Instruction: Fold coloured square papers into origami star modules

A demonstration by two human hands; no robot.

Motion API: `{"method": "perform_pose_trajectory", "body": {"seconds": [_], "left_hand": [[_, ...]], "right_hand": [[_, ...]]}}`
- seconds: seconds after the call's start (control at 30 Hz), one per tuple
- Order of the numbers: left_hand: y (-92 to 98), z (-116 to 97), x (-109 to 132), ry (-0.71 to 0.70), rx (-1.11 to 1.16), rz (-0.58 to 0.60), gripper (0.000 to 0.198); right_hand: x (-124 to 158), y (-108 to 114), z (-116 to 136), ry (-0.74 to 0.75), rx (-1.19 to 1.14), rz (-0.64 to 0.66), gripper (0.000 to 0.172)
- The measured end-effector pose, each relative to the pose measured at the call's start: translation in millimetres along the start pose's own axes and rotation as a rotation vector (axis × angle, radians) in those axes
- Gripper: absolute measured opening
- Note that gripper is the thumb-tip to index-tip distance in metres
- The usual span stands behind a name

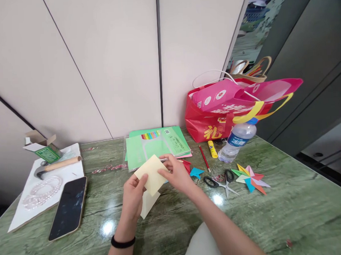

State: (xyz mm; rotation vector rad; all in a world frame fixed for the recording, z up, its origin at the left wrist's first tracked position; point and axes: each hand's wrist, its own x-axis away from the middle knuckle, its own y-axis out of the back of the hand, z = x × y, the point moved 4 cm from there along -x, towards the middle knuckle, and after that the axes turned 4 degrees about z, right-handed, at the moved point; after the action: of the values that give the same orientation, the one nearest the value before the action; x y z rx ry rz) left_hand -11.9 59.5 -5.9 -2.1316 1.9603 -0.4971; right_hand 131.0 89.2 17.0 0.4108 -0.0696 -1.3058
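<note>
A pale yellow square of paper (151,175) is held up between both hands, turned so its corners point up and down. My left hand (133,194) pinches its left side with the thumb on top. On the right side, my right hand (177,173) grips the edge with thumb and fingers. Below the square, another pale piece of paper (149,204) shows partly, the rest hidden behind. Close to my right hand lie a blue folded paper piece (196,173) and a red one (186,165), partly covered by the hand.
Behind the hands lies a green paper pack (160,143). To the right are scissors (225,184), a red pencil (204,158), a glue stick (212,149), a water bottle (236,141), a multicoloured paper pinwheel (251,177) and a red bag (204,122). At left are a phone (68,208) and a hammer (56,166).
</note>
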Motion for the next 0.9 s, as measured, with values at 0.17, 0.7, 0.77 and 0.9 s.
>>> {"method": "perform_pose_trajectory", "body": {"seconds": [0.17,0.7,0.77,0.9], "left_hand": [[-6.4,-5.5,4.3,0.025,-0.005,0.102,0.052],[-6.5,6.4,2.3,0.036,-0.006,0.062,0.033],[-3.8,4.4,1.0,-0.011,0.023,0.01,0.035],[-5.9,2.7,0.7,-0.044,0.082,0.021,0.035]], "right_hand": [[3.9,10.2,-10.0,0.089,-0.052,-0.067,0.02],[17.0,12.7,22.1,0.46,0.442,0.001,0.013],[18.9,7.6,23.3,0.444,0.494,0.053,0.027],[19.6,1.0,21.3,0.412,0.536,0.054,0.021]]}}
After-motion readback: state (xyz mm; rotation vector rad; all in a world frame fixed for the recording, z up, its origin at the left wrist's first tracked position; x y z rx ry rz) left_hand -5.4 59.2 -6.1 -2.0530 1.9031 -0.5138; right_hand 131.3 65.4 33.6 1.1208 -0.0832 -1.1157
